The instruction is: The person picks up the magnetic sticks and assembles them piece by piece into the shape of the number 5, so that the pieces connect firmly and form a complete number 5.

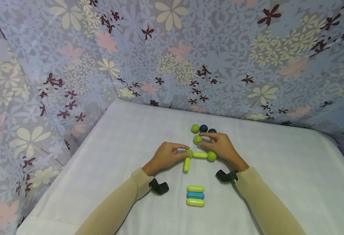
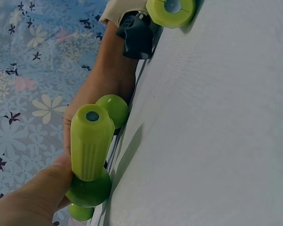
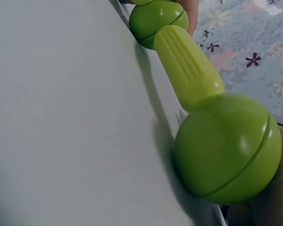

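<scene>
In the head view my left hand [image 1: 167,156] pinches a green ball [image 1: 189,152] at the corner of a joined piece. From that ball one yellow-green rod [image 1: 186,165] points toward me. Another yellow-green rod [image 1: 200,155] runs right to a second green ball [image 1: 211,156], seen large in the right wrist view [image 3: 226,148]. Just beyond this piece, my right hand [image 1: 221,147] holds a separate green ball [image 1: 197,140] between thumb and index finger. The left wrist view shows the thumb [image 2: 42,188] against the corner ball [image 2: 92,189], below the rod's holed end [image 2: 90,136].
Farther back sit another green ball [image 1: 195,128] and two dark blue balls [image 1: 203,128], one partly behind my right hand. Nearer me lie two yellow-green rods [image 1: 195,202] and a blue rod [image 1: 195,195] in a stack-like row. A white cloth [image 1: 125,130] covers the table.
</scene>
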Available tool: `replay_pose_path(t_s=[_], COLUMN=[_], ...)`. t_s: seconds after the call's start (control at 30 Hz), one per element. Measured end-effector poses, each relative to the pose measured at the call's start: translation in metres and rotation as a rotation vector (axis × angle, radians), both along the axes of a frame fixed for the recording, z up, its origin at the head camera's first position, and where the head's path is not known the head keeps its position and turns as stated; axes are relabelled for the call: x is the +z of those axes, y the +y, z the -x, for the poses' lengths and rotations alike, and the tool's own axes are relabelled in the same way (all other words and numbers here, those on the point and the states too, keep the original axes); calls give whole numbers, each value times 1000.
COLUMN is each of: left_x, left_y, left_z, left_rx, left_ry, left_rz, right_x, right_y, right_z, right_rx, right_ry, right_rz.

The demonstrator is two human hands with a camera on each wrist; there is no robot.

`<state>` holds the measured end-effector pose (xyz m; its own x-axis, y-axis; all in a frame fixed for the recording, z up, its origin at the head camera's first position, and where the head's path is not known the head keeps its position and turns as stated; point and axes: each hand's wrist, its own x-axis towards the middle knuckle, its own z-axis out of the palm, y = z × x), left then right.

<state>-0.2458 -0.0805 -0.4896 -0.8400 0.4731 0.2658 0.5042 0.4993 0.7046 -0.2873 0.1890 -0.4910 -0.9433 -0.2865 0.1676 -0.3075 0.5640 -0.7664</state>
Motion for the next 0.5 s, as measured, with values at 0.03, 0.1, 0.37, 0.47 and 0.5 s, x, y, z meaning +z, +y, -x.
replay_pose_path(t_s=[0.03,0.1,0.37,0.47,0.5], left_x=[0,-1,0,1,1], left_y=[0,0,-1,-1,0], left_z=[0,0,0,0,-1], left_rx=[1,3,3,3,3], left_ry=[-1,-3,7,-6,-14], left_rz=[0,3,13,9,9], right_x=[0,-1,0,1,2], right_y=[0,0,3,7,9], right_z=[0,0,-2,-6,-8], right_rx=[0,-3,-38,-63,-72], right_ry=[-4,-8,-23,-52,-64], right_rz=[1,-2,61,126,145])
